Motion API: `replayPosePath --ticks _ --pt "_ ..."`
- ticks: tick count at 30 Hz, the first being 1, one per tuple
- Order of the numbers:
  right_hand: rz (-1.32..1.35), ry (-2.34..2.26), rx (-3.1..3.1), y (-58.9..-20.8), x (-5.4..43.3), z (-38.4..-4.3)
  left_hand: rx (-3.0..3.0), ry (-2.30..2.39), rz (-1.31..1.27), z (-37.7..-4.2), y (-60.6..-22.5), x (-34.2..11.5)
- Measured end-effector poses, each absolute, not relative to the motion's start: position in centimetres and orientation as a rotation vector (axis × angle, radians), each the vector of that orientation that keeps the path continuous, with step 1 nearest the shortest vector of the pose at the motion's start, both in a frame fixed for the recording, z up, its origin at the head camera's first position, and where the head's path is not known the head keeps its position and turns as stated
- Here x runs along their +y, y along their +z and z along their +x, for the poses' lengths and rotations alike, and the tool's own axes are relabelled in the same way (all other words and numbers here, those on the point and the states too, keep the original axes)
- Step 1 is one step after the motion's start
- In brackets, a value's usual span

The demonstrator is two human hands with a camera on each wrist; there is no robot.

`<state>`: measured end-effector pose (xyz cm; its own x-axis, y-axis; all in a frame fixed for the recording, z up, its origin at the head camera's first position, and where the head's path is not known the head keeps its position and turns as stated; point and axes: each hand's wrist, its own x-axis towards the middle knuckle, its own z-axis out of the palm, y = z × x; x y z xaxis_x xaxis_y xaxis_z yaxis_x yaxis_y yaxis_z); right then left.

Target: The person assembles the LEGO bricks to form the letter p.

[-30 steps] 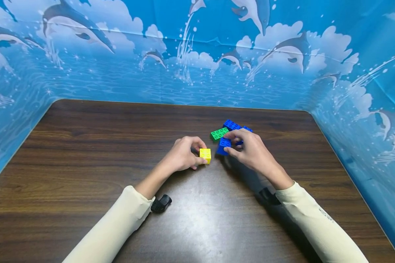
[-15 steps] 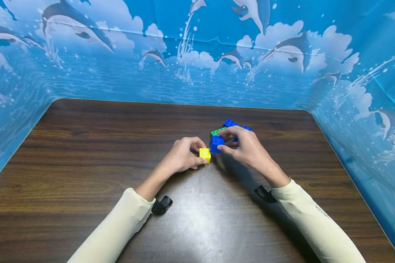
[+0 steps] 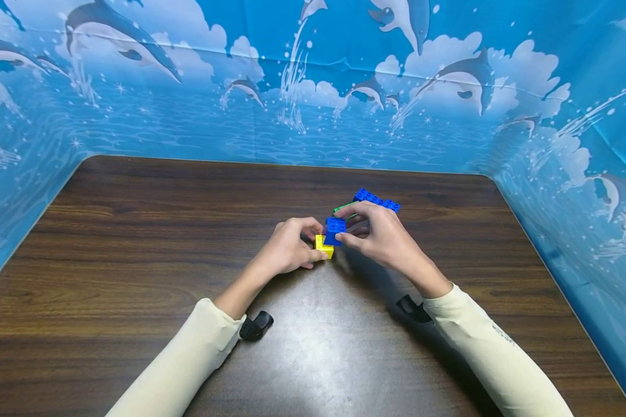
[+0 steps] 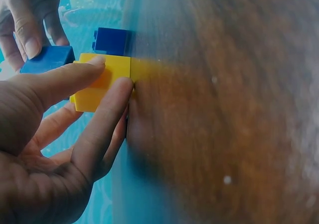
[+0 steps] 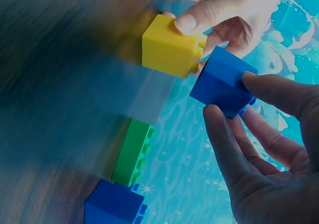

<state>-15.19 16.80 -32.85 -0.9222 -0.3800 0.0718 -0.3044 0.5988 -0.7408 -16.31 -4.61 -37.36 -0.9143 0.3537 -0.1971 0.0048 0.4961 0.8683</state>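
My left hand [image 3: 291, 246] holds a yellow toy building brick [image 5: 169, 47] on the tabletop, thumb on the near side and fingers behind it. A square blue building brick [image 3: 335, 230] is pinched between the thumb and fingers of my right hand [image 3: 388, 237]. In the right wrist view the blue brick [image 5: 224, 79] is tilted, just off the studs of the yellow brick, with a narrow gap between them. From the head view it covers part of the yellow brick's top. Behind the right hand lies a green brick [image 5: 133, 152], mostly hidden in the head view.
More blue bricks [image 3: 370, 197] lie at the back right, beyond the right hand. The brown wooden table [image 3: 162, 231] ends at a blue dolphin-print curtain [image 3: 302, 104] at the back and sides. A black wrist device [image 3: 257, 325] sits at the left sleeve.
My right hand has carried the blue brick leftward, from beside the green brick to over the yellow brick. The left hand and the yellow brick have stayed nearly still.
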Motion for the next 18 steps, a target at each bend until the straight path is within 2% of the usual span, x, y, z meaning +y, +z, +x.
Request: replayPosePath --ticks 18 --pt "-0.595 -1.302 2.663 -33.9 16.1 -15.7 2.399 1.367 0.313 -16.4 -37.4 -4.6"
